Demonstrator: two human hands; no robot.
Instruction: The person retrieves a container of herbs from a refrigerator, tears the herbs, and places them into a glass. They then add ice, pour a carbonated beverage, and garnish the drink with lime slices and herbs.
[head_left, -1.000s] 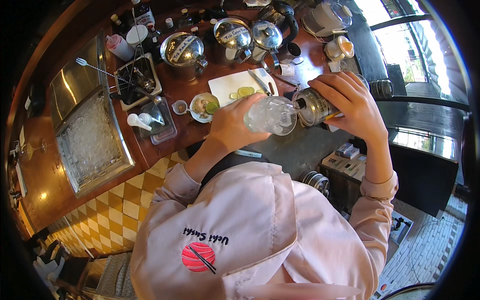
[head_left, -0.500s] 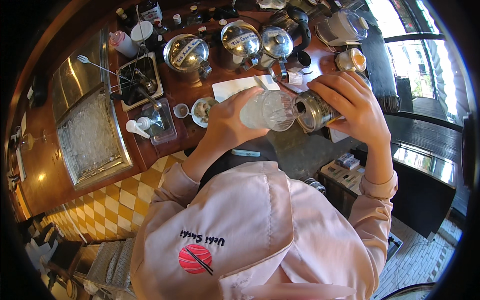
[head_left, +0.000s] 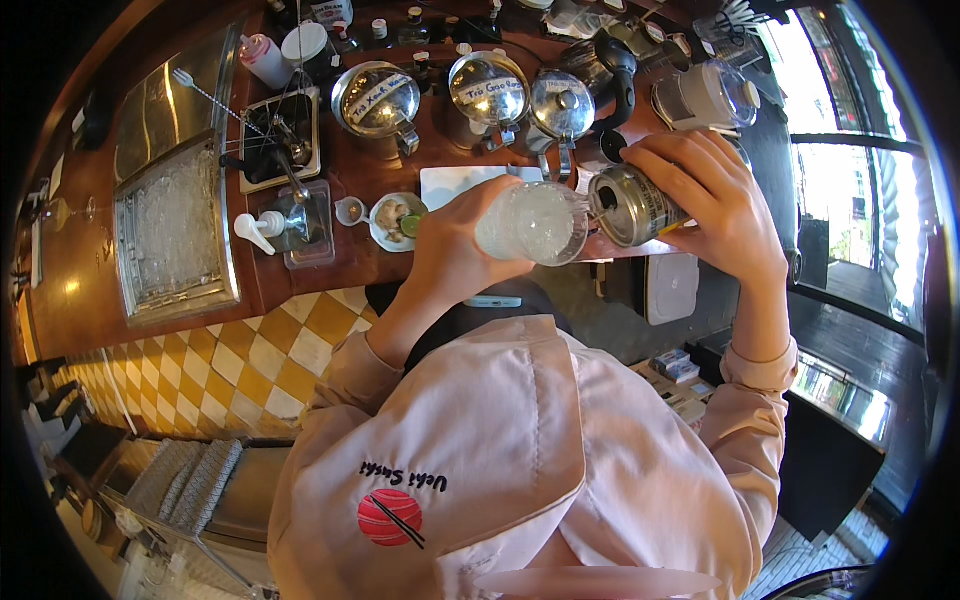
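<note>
My left hand is wrapped round a clear drinking glass, tilted so its mouth faces right. Pale, cloudy contents show inside, perhaps ice. In my right hand is an opened metal drink can, tipped toward the glass with its opening close to the rim. A thin trace of liquid seems to run between them, though it is hard to make out. Left of my left hand stands a small white bowl with a green lime piece and pale bits. Behind the glass lies a white board, partly hidden.
Lidded steel pitchers line the counter's back. To the left are a pump bottle, a tray of bar tools and a steel ice bin. A clear lidded jug stands at the back right.
The view has shifted, with the counter items sitting lower and differently in frame. The can has turned slightly and its top stands a little farther from the glass. Both hands keep their hold.
</note>
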